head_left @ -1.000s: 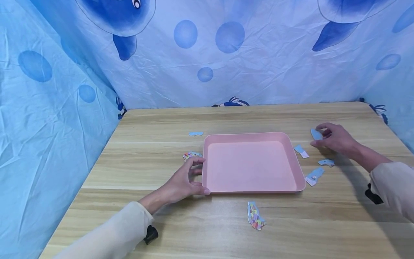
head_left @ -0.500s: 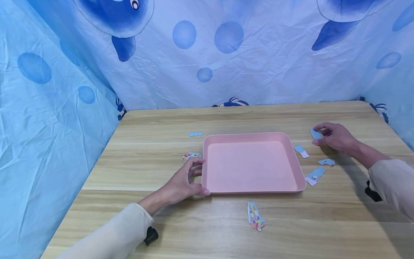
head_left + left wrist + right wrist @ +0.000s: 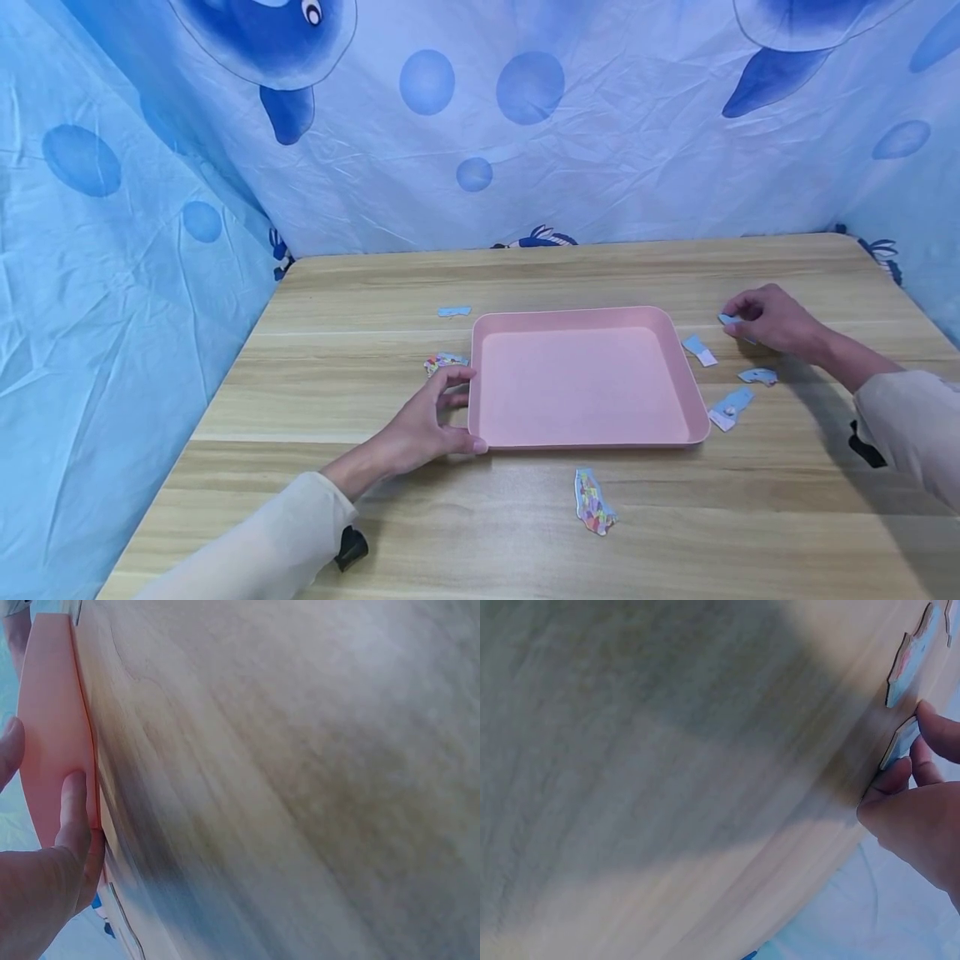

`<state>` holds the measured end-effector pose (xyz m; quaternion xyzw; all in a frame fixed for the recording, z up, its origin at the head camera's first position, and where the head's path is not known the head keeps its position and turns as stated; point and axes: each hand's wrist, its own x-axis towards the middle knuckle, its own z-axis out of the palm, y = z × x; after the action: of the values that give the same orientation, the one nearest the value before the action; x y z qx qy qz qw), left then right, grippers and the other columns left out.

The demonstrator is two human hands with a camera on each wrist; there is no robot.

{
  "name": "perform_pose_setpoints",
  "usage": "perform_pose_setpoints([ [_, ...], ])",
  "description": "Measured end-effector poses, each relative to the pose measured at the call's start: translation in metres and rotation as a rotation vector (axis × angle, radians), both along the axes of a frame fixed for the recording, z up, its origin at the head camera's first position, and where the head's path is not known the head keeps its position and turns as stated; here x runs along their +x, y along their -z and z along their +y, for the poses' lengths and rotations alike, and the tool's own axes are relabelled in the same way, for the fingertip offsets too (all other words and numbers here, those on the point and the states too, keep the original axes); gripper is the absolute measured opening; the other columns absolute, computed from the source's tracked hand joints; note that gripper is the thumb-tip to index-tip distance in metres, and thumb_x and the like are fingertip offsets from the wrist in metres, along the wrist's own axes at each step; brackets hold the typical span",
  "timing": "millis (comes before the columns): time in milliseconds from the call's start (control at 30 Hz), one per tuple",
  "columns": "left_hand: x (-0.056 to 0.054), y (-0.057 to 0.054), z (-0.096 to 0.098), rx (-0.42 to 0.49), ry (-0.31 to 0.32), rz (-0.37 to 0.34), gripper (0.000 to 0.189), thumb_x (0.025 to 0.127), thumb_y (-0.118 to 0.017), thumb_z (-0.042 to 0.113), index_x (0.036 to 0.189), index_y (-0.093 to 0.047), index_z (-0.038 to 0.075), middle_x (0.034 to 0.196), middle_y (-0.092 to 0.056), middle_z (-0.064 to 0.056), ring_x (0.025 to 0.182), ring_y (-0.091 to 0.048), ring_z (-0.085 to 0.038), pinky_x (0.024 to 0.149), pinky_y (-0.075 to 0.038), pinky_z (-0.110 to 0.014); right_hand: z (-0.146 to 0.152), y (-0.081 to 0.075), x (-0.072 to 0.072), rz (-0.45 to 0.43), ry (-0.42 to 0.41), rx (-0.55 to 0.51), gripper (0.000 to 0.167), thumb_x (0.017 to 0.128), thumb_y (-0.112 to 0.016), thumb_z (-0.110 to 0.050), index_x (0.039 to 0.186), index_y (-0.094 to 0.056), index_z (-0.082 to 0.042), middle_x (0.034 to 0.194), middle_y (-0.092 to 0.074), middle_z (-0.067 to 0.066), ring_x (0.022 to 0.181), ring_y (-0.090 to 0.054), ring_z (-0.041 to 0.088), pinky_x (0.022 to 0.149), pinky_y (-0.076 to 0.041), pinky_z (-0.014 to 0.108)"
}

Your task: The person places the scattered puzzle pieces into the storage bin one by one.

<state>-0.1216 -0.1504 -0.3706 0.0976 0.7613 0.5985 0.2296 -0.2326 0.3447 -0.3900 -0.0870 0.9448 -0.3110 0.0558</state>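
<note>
Hands point(image 3: 416, 425) point(image 3: 780, 321) hold light-blue piece point(image 3: 901, 742), shallow pink tray point(image 3: 585, 383)

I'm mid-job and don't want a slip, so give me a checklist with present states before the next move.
1. Left hand touching the pink tray: ok.
2. Pink tray flat on the table: looks ok.
3. Right hand pinching a blue piece: ok.
4. Blue piece fully off the table: cannot tell.
5. Space between right hand and pink tray free of other pieces: not ok, a blue-and-white piece lies there.
</note>
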Motion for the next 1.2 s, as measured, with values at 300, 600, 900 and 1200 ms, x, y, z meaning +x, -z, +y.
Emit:
perform_pose_setpoints([
  [300, 0.001, 0.002, 0.001, -0.012, -0.003, 0.008, 0.09, 0.07, -0.083, 0.0, 0.143, -0.033, 0.014, 0.15, -0.031, -0.005, 0.131, -0.041, -0.028, 0.086, -0.054, -0.035, -0.006, 0.001, 0.002, 0.044, -0.034, 0.021, 0.015, 0.09, -0.061, 0.0, 0.102, -0.066, 0.008, 0.1, -0.061, 0.019, 0.084, -0.05, 0.026, 0.065, -0.043, 0.026],
  [600, 0.002, 0.002, 0.0, -0.027, 0.002, 0.039, 0.087, 0.071, -0.083, 0.002, 0.142, -0.034, 0.013, 0.151, -0.031, -0.007, 0.133, -0.039, -0.031, 0.084, -0.055, -0.034, -0.001, 0.004, 0.006, 0.13, -0.035, 0.035, 0.019, 0.09, -0.064, -0.004, 0.106, -0.065, 0.006, 0.103, -0.059, 0.021, 0.095, -0.048, 0.032, 0.076, -0.043, 0.043],
  [900, 0.002, 0.002, 0.001, -0.027, -0.003, 0.038, 0.088, 0.071, -0.083, 0.002, 0.143, -0.033, 0.013, 0.151, -0.031, -0.006, 0.133, -0.04, -0.03, 0.084, -0.055, -0.034, 0.016, 0.002, 0.01, 0.129, -0.009, 0.054, 0.029, 0.086, -0.072, -0.01, 0.108, -0.065, 0.007, 0.109, -0.057, 0.024, 0.1, -0.047, 0.034, 0.078, -0.047, 0.031],
  [1200, 0.002, 0.001, 0.001, -0.104, -0.021, 0.066, 0.088, 0.07, -0.086, 0.009, 0.142, -0.035, 0.017, 0.15, -0.035, -0.001, 0.131, -0.043, -0.023, 0.092, -0.051, -0.036, 0.013, 0.006, 0.009, 0.206, -0.031, 0.088, 0.013, 0.084, -0.072, -0.002, 0.092, -0.066, 0.006, 0.103, -0.053, 0.024, 0.093, -0.048, 0.034, 0.071, -0.043, 0.035],
])
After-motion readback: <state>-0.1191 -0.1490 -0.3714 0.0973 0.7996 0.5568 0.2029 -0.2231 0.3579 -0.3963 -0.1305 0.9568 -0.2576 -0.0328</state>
